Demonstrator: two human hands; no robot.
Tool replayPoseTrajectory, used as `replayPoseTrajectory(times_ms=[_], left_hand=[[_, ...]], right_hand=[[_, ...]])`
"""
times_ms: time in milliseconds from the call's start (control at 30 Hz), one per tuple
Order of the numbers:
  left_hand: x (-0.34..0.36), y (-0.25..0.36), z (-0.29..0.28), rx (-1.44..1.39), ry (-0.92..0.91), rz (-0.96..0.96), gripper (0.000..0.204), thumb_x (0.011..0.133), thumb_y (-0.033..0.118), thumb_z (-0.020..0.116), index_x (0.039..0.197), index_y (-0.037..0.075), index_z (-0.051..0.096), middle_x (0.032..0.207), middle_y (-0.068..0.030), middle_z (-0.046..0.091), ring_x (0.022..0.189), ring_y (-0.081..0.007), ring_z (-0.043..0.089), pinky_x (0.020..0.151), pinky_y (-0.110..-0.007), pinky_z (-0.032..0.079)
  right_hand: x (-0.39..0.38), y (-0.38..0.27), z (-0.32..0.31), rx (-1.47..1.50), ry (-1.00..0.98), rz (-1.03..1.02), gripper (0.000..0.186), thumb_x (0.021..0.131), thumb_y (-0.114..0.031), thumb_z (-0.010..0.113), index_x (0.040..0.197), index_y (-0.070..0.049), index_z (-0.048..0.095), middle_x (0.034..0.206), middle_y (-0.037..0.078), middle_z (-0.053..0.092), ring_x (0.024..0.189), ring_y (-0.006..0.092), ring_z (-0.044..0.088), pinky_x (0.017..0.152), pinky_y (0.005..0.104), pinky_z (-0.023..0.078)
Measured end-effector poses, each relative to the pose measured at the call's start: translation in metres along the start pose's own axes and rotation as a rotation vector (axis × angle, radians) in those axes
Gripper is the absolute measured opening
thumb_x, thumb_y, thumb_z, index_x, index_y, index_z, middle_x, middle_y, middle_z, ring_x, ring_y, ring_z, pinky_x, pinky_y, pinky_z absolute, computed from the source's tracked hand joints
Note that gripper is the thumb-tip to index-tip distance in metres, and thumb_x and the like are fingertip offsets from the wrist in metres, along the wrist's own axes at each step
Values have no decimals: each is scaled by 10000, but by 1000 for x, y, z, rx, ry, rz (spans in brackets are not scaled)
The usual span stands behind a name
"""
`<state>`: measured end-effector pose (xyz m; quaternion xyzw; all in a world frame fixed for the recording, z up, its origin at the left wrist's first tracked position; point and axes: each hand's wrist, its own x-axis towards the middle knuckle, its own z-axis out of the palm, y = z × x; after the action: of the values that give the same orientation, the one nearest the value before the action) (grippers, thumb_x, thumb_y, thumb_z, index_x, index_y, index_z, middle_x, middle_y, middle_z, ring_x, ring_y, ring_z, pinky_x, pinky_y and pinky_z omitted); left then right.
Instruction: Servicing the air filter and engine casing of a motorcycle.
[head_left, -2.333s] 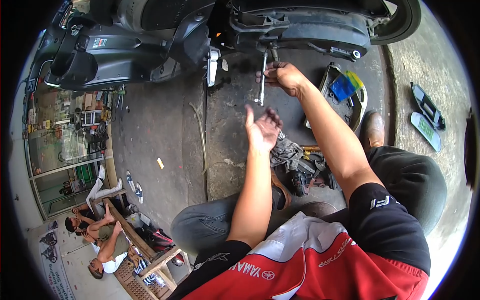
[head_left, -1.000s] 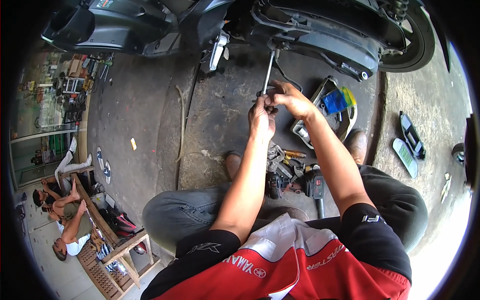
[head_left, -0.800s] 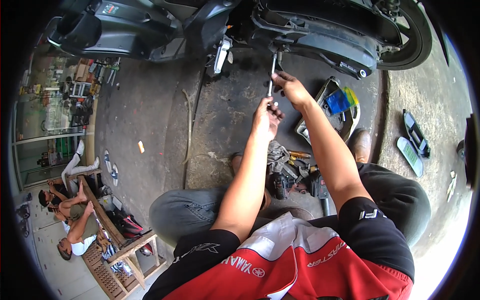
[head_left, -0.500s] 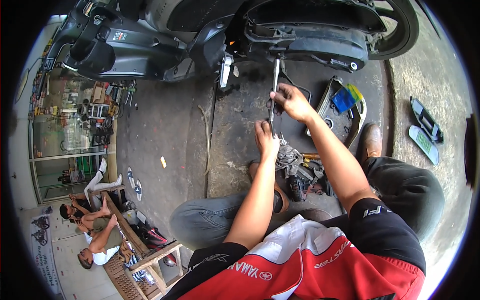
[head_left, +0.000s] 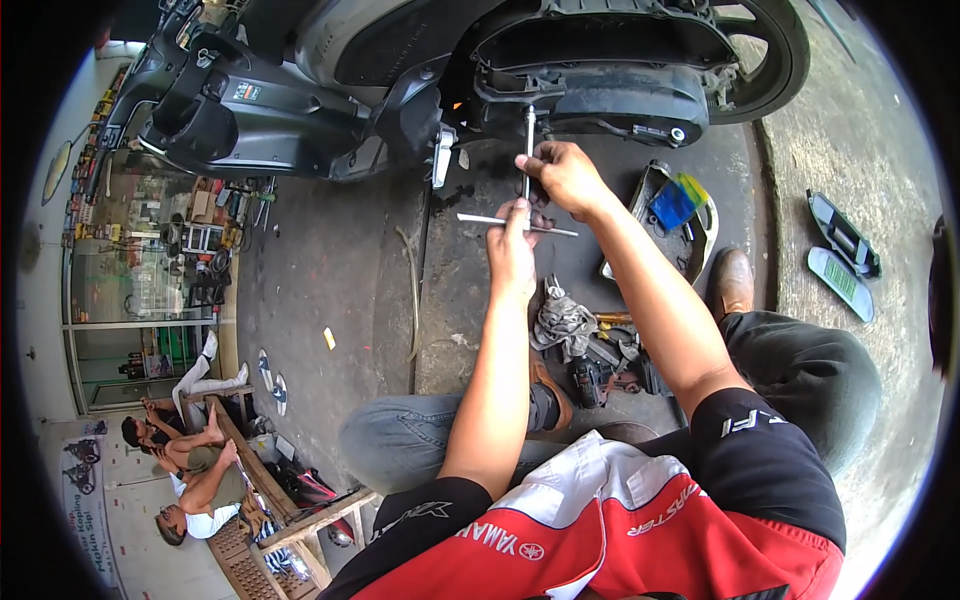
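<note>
A silver T-handle wrench (head_left: 529, 140) points up from my hands, its far end against the underside edge of a scooter's dark engine casing (head_left: 590, 95). My left hand (head_left: 512, 258) is closed around the wrench's crossbar where it meets the shaft, and the bar sticks out to both sides. Higher up, my right hand (head_left: 568, 180) pinches the shaft between thumb and fingers. The wrench's tip and whatever it seats on are too small to make out. The scooter (head_left: 270, 115) spans the top of the view, with its rear wheel (head_left: 775, 60) at the right.
Right of my hands lies a pale cover (head_left: 708, 235) with a blue-yellow piece (head_left: 678, 205) in it. A grey rag (head_left: 563, 322) and a dark power tool (head_left: 590, 382) lie between my legs. Two long parts (head_left: 842, 282) rest far right. People sit on a bench (head_left: 240, 440) at lower left.
My left hand has moved up and left, and the wrench's crossbar now shows crosswise. The right hand remains on the shaft, slightly higher and further left. The whole view has shifted a little.
</note>
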<state>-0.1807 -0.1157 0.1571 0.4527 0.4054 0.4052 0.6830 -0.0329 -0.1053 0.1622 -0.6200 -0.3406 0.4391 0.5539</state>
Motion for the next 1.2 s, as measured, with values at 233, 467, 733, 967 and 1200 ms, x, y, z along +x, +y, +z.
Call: replayPoseTrajectory(times_ms=[233, 467, 733, 967, 1200], left_hand=[[25, 20, 7, -551, -242, -342, 266, 1034, 313, 498, 875, 111, 569, 592, 45, 431, 603, -131, 489, 844, -397, 504], [27, 10, 25, 1027, 43, 487, 257, 1009, 232, 518, 1036, -19, 562, 713, -232, 641, 670, -406, 668, 606, -505, 491], [23, 56, 24, 1888, -193, 539, 383, 807, 55, 624, 1135, -120, 532, 729, -242, 698, 706, -382, 726, 676, -443, 598], [9, 64, 25, 1819, -31, 686, 602, 713, 110, 778, 1244, -31, 532, 960, -182, 688, 1002, -323, 664, 927, -492, 473], [-36, 21, 20, 478, 350, 353, 680, 799, 191, 830, 1292, 1, 402, 1026, -111, 479, 980, -233, 504, 872, -409, 429]], right_hand=[[0, -37, -8, -165, 47, -9, 386, 889, -359, 752, 833, 20, 712, 662, 106, 648, 604, 170, 592, 610, 342, 474], [4, -26, -11, 95, -6, 10, 328, 953, -273, 706, 1016, 47, 730, 852, 96, 722, 739, 141, 612, 729, 327, 502], [4, -12, -26, 134, -213, 34, 319, 952, -337, 704, 1052, -35, 733, 825, 23, 681, 694, 102, 556, 630, 256, 442], [2, -11, -19, 263, -253, 70, 297, 928, -312, 731, 1022, -31, 726, 835, 26, 676, 731, 108, 579, 676, 278, 465], [11, -5, -12, 390, -240, 75, 229, 951, -234, 704, 966, -6, 706, 863, 50, 698, 745, 127, 628, 696, 268, 517]])
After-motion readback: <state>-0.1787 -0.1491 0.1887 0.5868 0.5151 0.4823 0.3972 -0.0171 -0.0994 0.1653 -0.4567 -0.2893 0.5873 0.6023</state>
